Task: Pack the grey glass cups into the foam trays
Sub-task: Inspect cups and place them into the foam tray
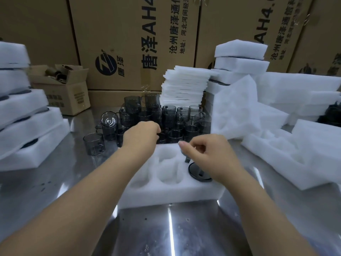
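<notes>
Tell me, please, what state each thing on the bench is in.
Front tray: one slot filled, others empty.
Cup in tray: lying on its side, base showing.
Right grip: pinching that cup's handle.
Loose cups: mostly upright, crowded.
Left grip: curled among them; hold unclear.
Small box: flaps open.

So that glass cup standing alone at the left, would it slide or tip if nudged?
Probably slide: the cup is squat and upright on a shiny metal table. Likely fragile, being see-through glass. Its side handle should stop it rolling far.
</notes>
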